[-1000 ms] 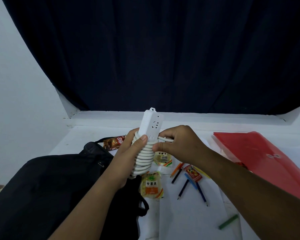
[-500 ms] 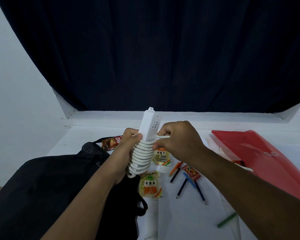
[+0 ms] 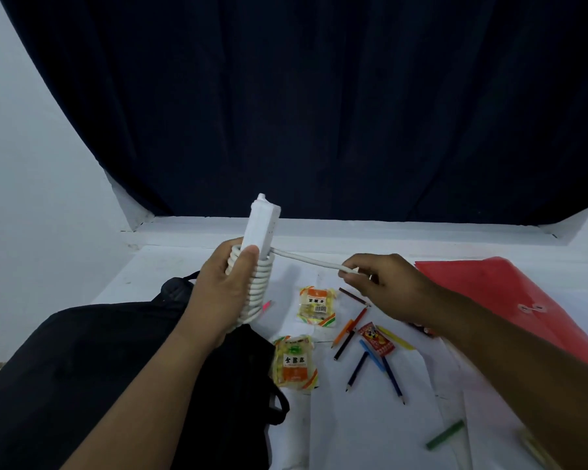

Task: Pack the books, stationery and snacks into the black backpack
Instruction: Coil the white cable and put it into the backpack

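Left hand (image 3: pixel 218 293) grips white power strip (image 3: pixel 263 225) upright, cord coiled round it, above black backpack (image 3: pixel 82 368). Right hand (image 3: pixel 387 283) pinches loose cord end (image 3: pixel 306 261) right of backpack. Snack packets (image 3: pixel 294 362), pencils (image 3: pixel 357 371), red folder (image 3: pixel 510 300) lie right of backpack.

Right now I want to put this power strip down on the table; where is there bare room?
Bare white table lies beyond the black backpack, up to the back ledge. Another patch sits between the colored pencils and the green crayon. It is crowded around the two snack packets and beside the red folder.
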Demonstrator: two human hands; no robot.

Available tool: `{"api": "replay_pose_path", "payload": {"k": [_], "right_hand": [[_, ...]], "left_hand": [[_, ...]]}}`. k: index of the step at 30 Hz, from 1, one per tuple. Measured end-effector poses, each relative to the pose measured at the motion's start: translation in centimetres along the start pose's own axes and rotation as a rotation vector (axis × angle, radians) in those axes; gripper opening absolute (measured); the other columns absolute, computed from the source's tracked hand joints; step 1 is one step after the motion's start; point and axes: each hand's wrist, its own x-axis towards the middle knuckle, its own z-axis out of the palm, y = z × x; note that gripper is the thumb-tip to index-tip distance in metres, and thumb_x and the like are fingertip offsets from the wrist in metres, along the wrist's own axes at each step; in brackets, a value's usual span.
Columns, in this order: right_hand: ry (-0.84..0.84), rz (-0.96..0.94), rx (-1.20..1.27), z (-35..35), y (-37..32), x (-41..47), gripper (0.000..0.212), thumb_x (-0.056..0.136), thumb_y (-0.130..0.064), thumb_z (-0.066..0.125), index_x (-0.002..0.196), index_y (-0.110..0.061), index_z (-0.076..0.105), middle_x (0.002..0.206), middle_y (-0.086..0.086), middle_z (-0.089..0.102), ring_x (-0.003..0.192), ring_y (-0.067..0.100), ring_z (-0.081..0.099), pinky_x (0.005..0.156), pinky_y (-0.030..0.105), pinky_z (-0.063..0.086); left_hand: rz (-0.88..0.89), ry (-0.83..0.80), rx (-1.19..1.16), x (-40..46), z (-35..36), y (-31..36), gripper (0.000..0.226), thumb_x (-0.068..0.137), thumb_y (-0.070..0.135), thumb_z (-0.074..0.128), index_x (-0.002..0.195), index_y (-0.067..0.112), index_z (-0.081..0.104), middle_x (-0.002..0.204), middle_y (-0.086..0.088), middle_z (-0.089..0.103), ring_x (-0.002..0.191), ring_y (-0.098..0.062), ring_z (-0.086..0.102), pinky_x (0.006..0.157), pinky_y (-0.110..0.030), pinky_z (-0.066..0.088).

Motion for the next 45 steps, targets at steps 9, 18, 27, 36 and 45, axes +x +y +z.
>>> {"api": "replay_pose_path", "payload": {"k": [9,18,27,36,45], "right_hand": [[-0.104,-0.365,-0.564,-2.5,-5.8,0.1,0.023,0.103,-0.032,0.044,0.11,-0.03,0.065,0.094,-0.01,0.057,0.085,0.015,0.055,0.069,0.033,0.047],[0.081,-0.383,-0.135,-2.5,-6.3,2.3,0.01,0.083,-0.031,0.071,0.09,-0.033,0.078,0.085,-0.017,0.069,0.079,0.003,0.061,0.066,0.036,0.054],[0.027,-0.054,0.209,-3.1,-6.5,3.2,0.034,0.055,-0.035,0.096,0.08,-0.025,0.076,0.073,-0.019,0.069,0.056,-0.006,0.056,0.059,0.014,0.043],[0.089,-0.006,0.597,-1.7,-2.8,2.6,0.018,0.08,-0.028,0.078,0.09,-0.013,0.076,0.085,0.0,0.075,0.074,0.019,0.069,0.066,0.032,0.052],[0.104,0.038,0.473,0.5,-1.6,2.3,0.028,0.094,-0.002,0.059,0.076,-0.019,0.073,0.057,-0.005,0.062,0.045,0.004,0.042,0.046,0.016,0.036]], "left_hand": [[0.251,-0.151,0.802,1.3,0.3,-2.3,0.061,0.08,0.079,0.049,0.125,0.038,0.052,0.102,0.01,0.063,0.088,-0.009,0.059,0.074,-0.033,0.053],[0.423,-0.313,0.824,0.4,1.1,-0.7,0.066,0.074,0.088,0.052,0.122,0.043,0.057,0.102,0.02,0.065,0.09,-0.002,0.06,0.075,-0.028,0.052],[0.36,-0.393,0.527,-0.7,1.3,-0.6,0.033,0.086,0.055,0.059,0.11,0.035,0.07,0.088,0.015,0.071,0.08,-0.01,0.067,0.067,-0.027,0.052],[0.195,-0.369,0.275,-1.3,0.3,-1.9,0.032,0.091,0.042,0.064,0.121,0.03,0.067,0.105,0.014,0.074,0.097,-0.005,0.07,0.079,-0.015,0.051],[0.174,-0.463,0.175,-1.8,1.1,-0.8,0.047,0.096,0.037,0.051,0.142,0.042,0.041,0.121,0.04,0.061,0.115,0.012,0.057,0.087,-0.006,0.044]]}}
